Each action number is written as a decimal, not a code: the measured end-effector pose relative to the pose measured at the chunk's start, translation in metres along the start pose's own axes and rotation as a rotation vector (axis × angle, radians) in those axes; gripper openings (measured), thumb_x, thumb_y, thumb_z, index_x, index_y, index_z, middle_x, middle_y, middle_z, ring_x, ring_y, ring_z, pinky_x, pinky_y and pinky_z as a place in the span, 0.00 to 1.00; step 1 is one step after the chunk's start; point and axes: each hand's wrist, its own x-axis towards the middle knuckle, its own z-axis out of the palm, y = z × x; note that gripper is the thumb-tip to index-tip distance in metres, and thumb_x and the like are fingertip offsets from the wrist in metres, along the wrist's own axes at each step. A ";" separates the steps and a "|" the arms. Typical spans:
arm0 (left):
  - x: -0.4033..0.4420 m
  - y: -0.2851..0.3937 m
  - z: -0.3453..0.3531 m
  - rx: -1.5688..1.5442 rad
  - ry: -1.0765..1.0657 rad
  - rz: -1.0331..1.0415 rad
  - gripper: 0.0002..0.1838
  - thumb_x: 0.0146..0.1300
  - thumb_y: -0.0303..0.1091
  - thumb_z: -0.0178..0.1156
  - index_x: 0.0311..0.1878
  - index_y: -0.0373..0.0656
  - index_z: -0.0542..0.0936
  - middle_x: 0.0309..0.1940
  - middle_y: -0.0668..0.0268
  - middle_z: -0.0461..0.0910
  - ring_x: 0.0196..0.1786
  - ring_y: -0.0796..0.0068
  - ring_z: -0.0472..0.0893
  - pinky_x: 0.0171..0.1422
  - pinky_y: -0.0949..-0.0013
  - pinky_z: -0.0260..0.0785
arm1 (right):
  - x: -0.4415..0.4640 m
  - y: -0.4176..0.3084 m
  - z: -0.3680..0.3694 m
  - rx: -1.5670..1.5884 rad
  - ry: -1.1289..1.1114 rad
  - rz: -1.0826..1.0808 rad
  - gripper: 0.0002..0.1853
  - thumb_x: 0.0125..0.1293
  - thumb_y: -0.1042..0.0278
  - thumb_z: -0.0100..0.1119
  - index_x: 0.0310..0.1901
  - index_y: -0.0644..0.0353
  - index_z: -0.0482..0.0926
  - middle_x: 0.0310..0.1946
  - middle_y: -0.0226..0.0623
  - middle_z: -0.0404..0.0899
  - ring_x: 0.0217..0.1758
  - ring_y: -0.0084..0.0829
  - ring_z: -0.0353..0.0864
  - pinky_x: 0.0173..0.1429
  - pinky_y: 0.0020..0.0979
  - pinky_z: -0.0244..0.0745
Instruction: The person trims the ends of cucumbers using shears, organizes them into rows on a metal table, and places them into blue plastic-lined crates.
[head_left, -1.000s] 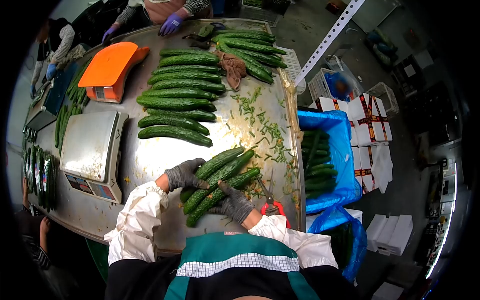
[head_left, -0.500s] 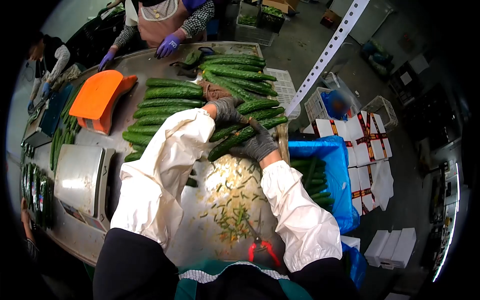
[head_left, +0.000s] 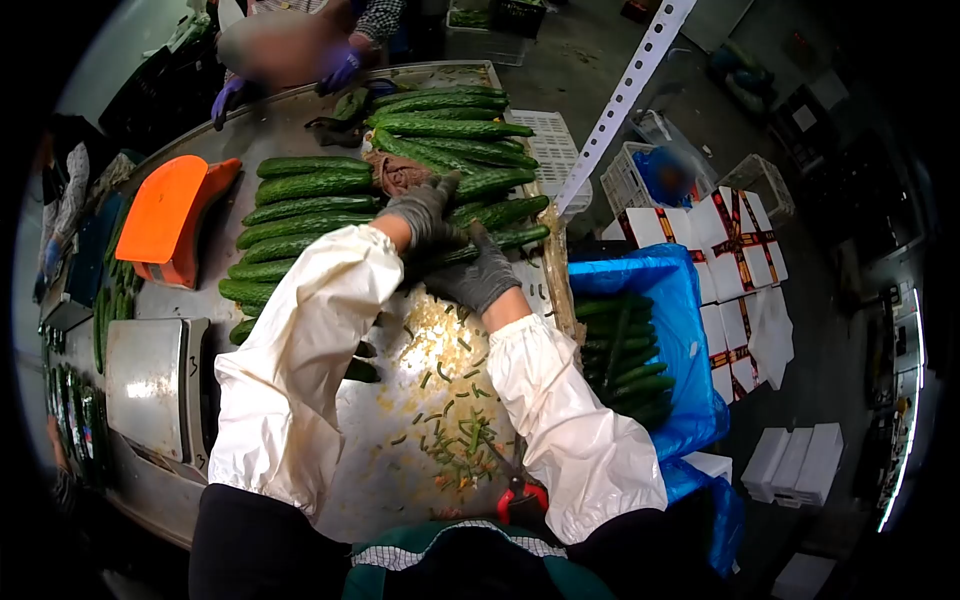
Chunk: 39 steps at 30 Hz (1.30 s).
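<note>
- Nearest us, at six o'clock from our hands, is the green apron (head_left: 575, 578); our white sleeves (head_left: 300, 375) reach forward over the metal table (head_left: 370, 450).
- Between five and six o'clock, the red-handled snips (head_left: 510, 497) lie partly hidden by our right sleeve.
- Green clippings (head_left: 465, 440) are scattered on the tabletop at six o'clock.
- Our right hand (head_left: 480, 278), in a dark glove, sits on the near side of dark green cucumbers (head_left: 515, 238), thumb laid over the closest one. Their visible ends point towards three o'clock, beside the near edge of the far pile. Fingers are partly hidden, so we cannot tell how firmly it grips.
- Our left hand (head_left: 422, 212), gloved too, lies over their left ends with its fingers together; we cannot tell how far it closes.
- At four o'clock stands a blue-lined crate (head_left: 690, 330) of cucumbers.
- A row of cucumbers (head_left: 310, 185) spreads at nine, with an orange scale (head_left: 160, 205) beyond it and a flat-topped scale (head_left: 145, 370) at eight.
- At eleven, a brown cloth (head_left: 398, 172) touches the far pile (head_left: 450, 127), which lies at twelve.
- Farther off at eleven, a co-worker's purple gloves (head_left: 340, 72) are at the table's edge.
- Taped white boxes (head_left: 715, 245) stand at three.
</note>
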 end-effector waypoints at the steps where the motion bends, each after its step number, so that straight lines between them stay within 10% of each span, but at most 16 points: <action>1: -0.007 0.001 0.004 0.001 -0.001 -0.002 0.54 0.40 0.57 0.65 0.66 0.41 0.51 0.61 0.47 0.60 0.63 0.52 0.62 0.64 0.59 0.55 | -0.010 0.004 0.003 -0.061 -0.017 -0.015 0.40 0.57 0.39 0.49 0.61 0.65 0.55 0.63 0.54 0.54 0.66 0.51 0.49 0.69 0.47 0.39; 6: -0.021 -0.003 0.018 0.137 0.135 -0.036 0.55 0.40 0.59 0.63 0.68 0.51 0.45 0.67 0.53 0.49 0.67 0.51 0.54 0.66 0.49 0.48 | -0.032 -0.014 -0.004 -0.822 0.451 -0.127 0.35 0.63 0.41 0.39 0.51 0.74 0.64 0.42 0.57 0.74 0.39 0.52 0.77 0.50 0.54 0.67; 20: -0.084 0.052 0.048 0.041 0.281 -0.209 0.47 0.50 0.56 0.57 0.68 0.49 0.46 0.67 0.52 0.46 0.69 0.52 0.45 0.70 0.54 0.37 | -0.104 0.005 -0.044 -0.943 0.278 -0.373 0.25 0.64 0.45 0.43 0.47 0.62 0.66 0.36 0.45 0.75 0.35 0.42 0.78 0.36 0.42 0.75; 31: -0.238 0.172 0.156 -0.018 0.151 0.517 0.36 0.50 0.49 0.56 0.63 0.47 0.60 0.63 0.49 0.54 0.67 0.44 0.49 0.67 0.45 0.41 | -0.414 0.045 -0.276 -0.374 -0.057 -0.689 0.23 0.68 0.52 0.33 0.54 0.61 0.67 0.46 0.53 0.74 0.48 0.52 0.75 0.49 0.51 0.72; 39: -0.295 0.269 0.146 -0.301 0.132 0.996 0.31 0.47 0.37 0.63 0.56 0.40 0.67 0.59 0.50 0.62 0.63 0.47 0.59 0.64 0.55 0.56 | -0.592 0.201 -0.379 0.095 0.762 -1.533 0.20 0.64 0.52 0.44 0.46 0.62 0.70 0.41 0.48 0.76 0.41 0.50 0.78 0.42 0.47 0.73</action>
